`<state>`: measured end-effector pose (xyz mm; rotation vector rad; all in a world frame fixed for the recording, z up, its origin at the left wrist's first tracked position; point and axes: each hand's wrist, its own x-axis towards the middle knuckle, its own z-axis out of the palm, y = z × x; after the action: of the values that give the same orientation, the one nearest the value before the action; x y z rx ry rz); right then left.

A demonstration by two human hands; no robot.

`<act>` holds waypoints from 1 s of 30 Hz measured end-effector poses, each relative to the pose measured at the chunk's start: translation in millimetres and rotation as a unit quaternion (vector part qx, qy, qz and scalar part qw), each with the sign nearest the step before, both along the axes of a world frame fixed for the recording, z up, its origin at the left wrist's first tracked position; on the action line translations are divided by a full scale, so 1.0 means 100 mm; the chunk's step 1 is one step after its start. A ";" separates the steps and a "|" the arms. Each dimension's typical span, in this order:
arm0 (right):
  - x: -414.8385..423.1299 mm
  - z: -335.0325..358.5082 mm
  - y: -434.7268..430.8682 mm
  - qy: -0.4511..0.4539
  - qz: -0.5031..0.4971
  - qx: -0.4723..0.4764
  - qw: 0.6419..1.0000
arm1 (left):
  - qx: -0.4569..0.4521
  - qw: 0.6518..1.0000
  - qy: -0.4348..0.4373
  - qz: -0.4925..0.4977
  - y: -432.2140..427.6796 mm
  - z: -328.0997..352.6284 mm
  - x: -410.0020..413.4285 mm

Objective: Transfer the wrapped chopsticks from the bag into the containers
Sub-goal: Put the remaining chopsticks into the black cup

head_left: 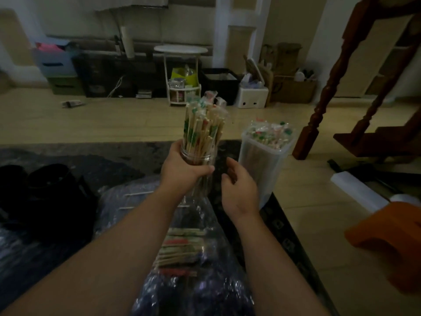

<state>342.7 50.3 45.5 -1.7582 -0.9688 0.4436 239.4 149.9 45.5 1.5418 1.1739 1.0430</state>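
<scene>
My left hand (pixel 182 168) grips a clear round jar (pixel 200 159) below its neck and holds it up. A thick bundle of wrapped chopsticks (pixel 204 124) sticks out of its top. My right hand (pixel 239 190) hovers just right of the jar with fingers apart and curled, holding nothing. A tall clear rectangular container (pixel 264 160) stands to the right, packed to the rim with wrapped chopsticks. Below my arms lies a crinkled clear plastic bag (pixel 200 281) with more wrapped chopsticks (pixel 180 249) inside it.
I work over a dark patterned rug (pixel 127 156) on a light floor. Dark items (pixel 45 192) lie at the left. A wooden stair post (pixel 319 115) rises at the right. An orange object (pixel 391 242) and a white roll (pixel 360 192) sit at the right edge.
</scene>
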 end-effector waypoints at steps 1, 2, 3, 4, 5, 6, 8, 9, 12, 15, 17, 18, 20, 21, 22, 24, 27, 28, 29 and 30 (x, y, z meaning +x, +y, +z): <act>0.06 -0.01 0.07 0.002 -0.001 -0.005 1.000 | -0.003 1.000 0.001 -0.004 0.09 -0.01 0.08; 0.11 -0.03 0.13 0.007 -0.001 -0.011 1.000 | -0.004 1.000 0.002 -0.008 0.17 -0.02 0.16; 0.16 -0.05 0.19 0.014 -0.001 -0.015 1.000 | -0.005 1.000 0.006 -0.012 0.27 -0.05 0.23; 0.20 -0.07 0.24 0.024 -0.003 -0.017 1.000 | -0.007 1.000 0.009 -0.015 0.36 -0.08 0.30; 0.24 -0.09 0.29 0.031 -0.005 -0.017 0.999 | -0.009 1.000 0.009 -0.015 0.44 -0.11 0.36; 0.26 -0.12 0.32 0.035 -0.009 -0.014 0.999 | -0.011 1.000 0.009 -0.014 0.51 -0.15 0.42; 0.29 -0.19 0.37 0.036 -0.018 -0.005 0.999 | -0.005 1.000 0.018 -0.017 0.63 -0.20 0.54; 0.29 -0.23 0.38 0.040 -0.021 -0.002 0.999 | -0.005 1.000 0.022 -0.021 0.68 -0.24 0.60; 0.30 -0.36 0.39 0.059 -0.024 -0.004 0.998 | -0.013 0.999 0.029 -0.036 0.76 -0.38 0.76; 0.31 -0.47 0.36 0.071 -0.022 -0.011 0.997 | -0.020 0.998 0.053 -0.041 0.77 -0.52 0.86; 0.33 -0.51 0.35 0.073 -0.020 -0.017 0.997 | -0.022 0.997 0.064 -0.040 0.77 -0.57 0.88; 0.33 -0.53 0.35 0.075 -0.019 -0.020 0.997 | -0.023 0.997 0.068 -0.039 0.77 -0.58 0.88; 0.33 -0.51 0.34 0.084 -0.016 -0.024 0.996 | -0.030 0.995 0.081 -0.048 0.75 -0.55 0.87; 0.33 -0.48 0.33 0.088 -0.013 -0.024 0.996 | -0.031 0.994 0.087 -0.056 0.73 -0.52 0.85; 0.32 -0.46 0.33 0.089 -0.011 -0.022 0.996 | -0.032 0.994 0.089 -0.063 0.71 -0.48 0.81; 0.29 -0.41 0.30 0.092 -0.009 -0.020 0.995 | -0.033 0.994 0.083 -0.061 0.65 -0.41 0.70; 0.23 -0.34 0.25 0.074 -0.009 -0.018 0.997 | -0.036 0.995 0.083 -0.028 0.49 -0.26 0.38; 0.23 -0.32 0.24 0.062 -0.013 -0.016 0.998 | -0.033 0.996 0.077 -0.028 0.41 -0.21 0.28; 0.18 -0.29 0.23 0.052 -0.012 -0.013 0.998 | -0.026 0.996 0.077 -0.025 0.32 -0.15 0.12; 0.11 -0.27 0.22 0.047 -0.008 -0.010 0.999 | -0.014 0.997 0.079 -0.017 0.22 -0.11 -0.06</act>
<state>353.6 72.5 18.7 -1.7457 -0.8861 0.5241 233.4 172.3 34.3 1.6404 1.2601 0.8899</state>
